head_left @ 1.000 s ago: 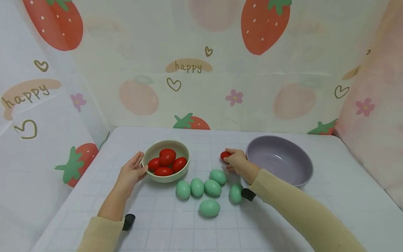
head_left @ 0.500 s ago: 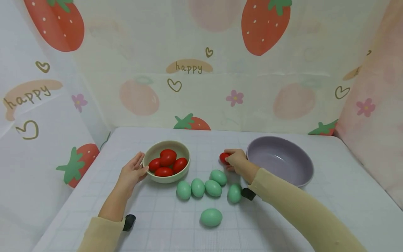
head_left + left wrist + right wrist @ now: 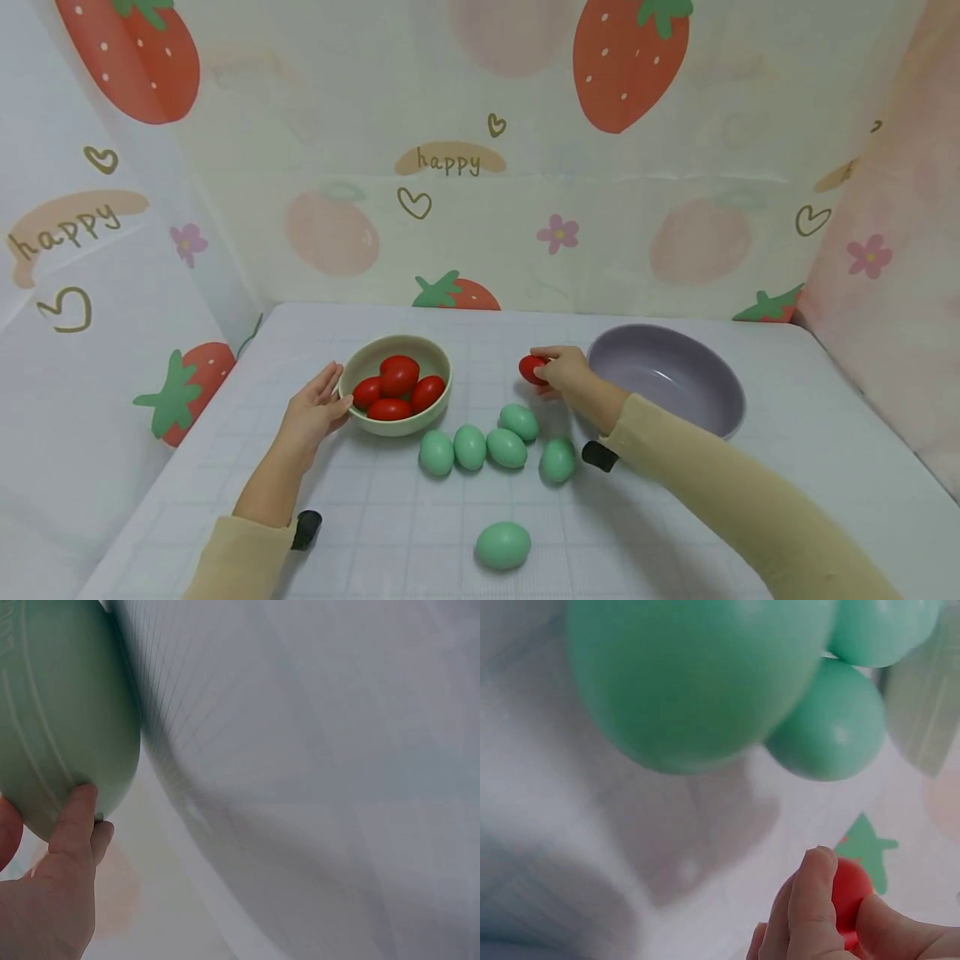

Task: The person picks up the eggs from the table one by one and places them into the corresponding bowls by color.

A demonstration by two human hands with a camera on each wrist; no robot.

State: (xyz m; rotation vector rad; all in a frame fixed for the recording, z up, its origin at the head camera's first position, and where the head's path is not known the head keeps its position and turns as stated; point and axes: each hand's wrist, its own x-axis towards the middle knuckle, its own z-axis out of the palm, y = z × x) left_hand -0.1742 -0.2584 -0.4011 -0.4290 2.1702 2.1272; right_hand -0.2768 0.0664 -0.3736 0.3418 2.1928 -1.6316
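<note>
In the head view a pale green bowl (image 3: 398, 427) with several red eggs (image 3: 399, 376) stands left of centre. My left hand (image 3: 311, 417) touches its left side with fingers mostly straight; the left wrist view shows fingertips against the bowl's outer wall (image 3: 75, 697). My right hand (image 3: 573, 375) pinches another red egg (image 3: 532, 369) between thumb and fingers, left of the purple bowl. That egg (image 3: 850, 894) shows between thumb and fingers in the right wrist view. Several green eggs (image 3: 507, 448) lie on the table in front of both bowls.
The purple bowl (image 3: 663, 375) stands at the right, partly behind my right forearm. One green egg (image 3: 503, 546) lies nearer the front than the others. Behind the white table (image 3: 375, 533) hangs a curtain printed with strawberries.
The front green egg has moved toward the table's front edge. My right hand has risen slightly with the red egg, which shows more. The left hand has stayed at the bowl.
</note>
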